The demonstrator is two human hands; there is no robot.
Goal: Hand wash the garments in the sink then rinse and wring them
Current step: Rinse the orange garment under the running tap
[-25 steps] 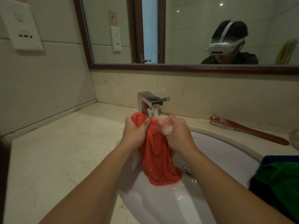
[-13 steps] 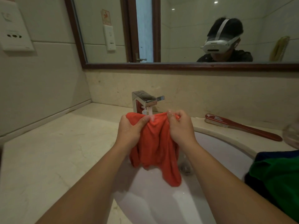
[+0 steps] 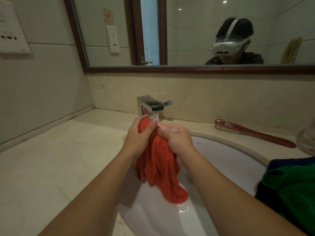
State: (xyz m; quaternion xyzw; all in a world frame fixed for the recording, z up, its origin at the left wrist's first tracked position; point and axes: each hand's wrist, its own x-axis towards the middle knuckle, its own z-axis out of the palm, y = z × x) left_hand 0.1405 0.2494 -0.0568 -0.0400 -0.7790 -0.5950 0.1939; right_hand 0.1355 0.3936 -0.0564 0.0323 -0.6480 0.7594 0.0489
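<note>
The hands have come back together: half a second ago they held the top edge of the wet orange-red cloth garment (image 3: 158,169) stretched flat between them, and now it is bunched into a rope at the centre of the frame, under the square chrome tap (image 3: 150,106). The left hand (image 3: 139,137) grips the upper bunch with curled fingers and thumb. The right hand (image 3: 178,139) clutches the fabric right against it, with tap water and a little foam on its knuckles. The garment's tail hangs into the white oval sink basin (image 3: 225,155), and its tip seems to touch the wet porcelain. This spread-and-gather reads as one scrubbing stroke, so I judge washing is under way and wringing not yet begun.

Counted: two hands, one orange-red garment, one tap, one basin and one long red-handled brush (image 3: 259,135) on the counter at centre right. At the right edge lie one green garment (image 3: 289,188) and one dark blue garment (image 3: 289,161) behind it
</note>
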